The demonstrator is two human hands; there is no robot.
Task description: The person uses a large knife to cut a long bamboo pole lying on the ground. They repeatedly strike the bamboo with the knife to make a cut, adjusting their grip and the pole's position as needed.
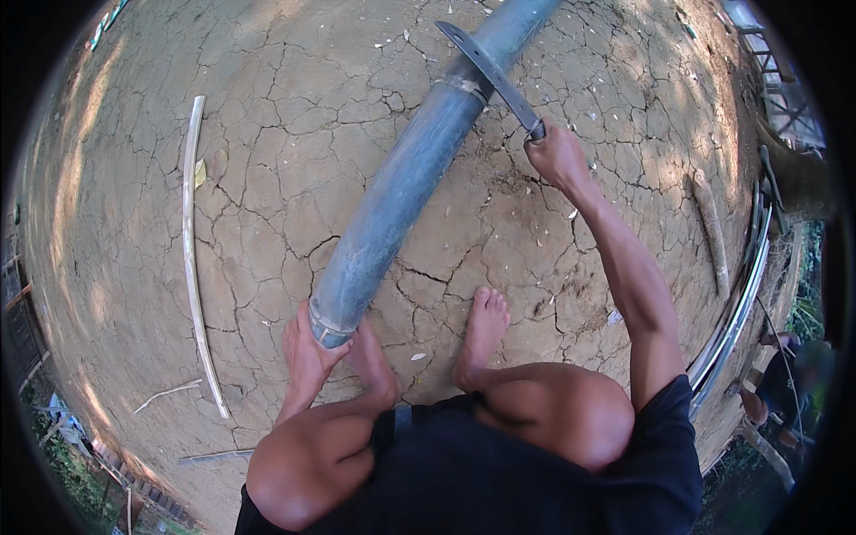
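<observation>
Pole: the thick blue-grey pole (390,209) lies on the cracked ground (267,223) ahead of you, running from your left foot (373,364) out toward the ground's far edge.
Long axis: slanted away and to your right; its far end runs out of view.
Left hand: your left hand (303,358) is the nearer one – wrapped round the near end, thumb by the end face, most of the fingers hidden.
Right hand: your right hand (558,153) is clamped on the handle of the machete (496,75), farther out and off the pole's right side. The hands are well apart.
Blade against pole: the blade slants across the pole's axis, far-left to near-right, by the raised ring (462,86). Seen from above, it is hard to tell whether it touches or hangs just over.
Feet: the right foot (486,325) stands right of the pole, well apart from it.
Left side: a pale strip (191,250) lies on the ground, well clear of the pole.
</observation>
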